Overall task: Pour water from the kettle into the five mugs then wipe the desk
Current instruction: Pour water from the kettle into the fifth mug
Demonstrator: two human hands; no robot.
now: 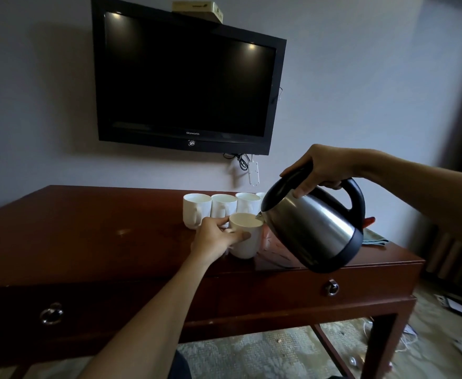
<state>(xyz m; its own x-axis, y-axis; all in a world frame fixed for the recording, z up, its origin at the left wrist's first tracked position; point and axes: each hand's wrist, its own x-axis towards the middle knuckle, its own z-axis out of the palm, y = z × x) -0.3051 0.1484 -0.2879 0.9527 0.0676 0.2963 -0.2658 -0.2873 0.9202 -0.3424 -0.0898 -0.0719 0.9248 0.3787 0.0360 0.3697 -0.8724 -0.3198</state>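
A steel kettle (314,228) with a black lid, base and handle is tilted left, its spout over the rim of a white mug (247,242). My right hand (320,168) grips the kettle's handle, thumb on the lid. My left hand (216,237) holds the front mug's left side on the dark wooden desk (87,236). Behind it stands a row of white mugs (197,209), (223,205), (247,202); a further one (261,194) peeks out behind the kettle. A teal cloth (374,237) lies at the desk's right, partly hidden.
A black television (186,77) hangs on the wall above the desk, with cables (240,161) dangling below it. The desk has two drawers with ring pulls (51,313), (332,288). Cables and small items (454,307) lie on the carpet to the right.
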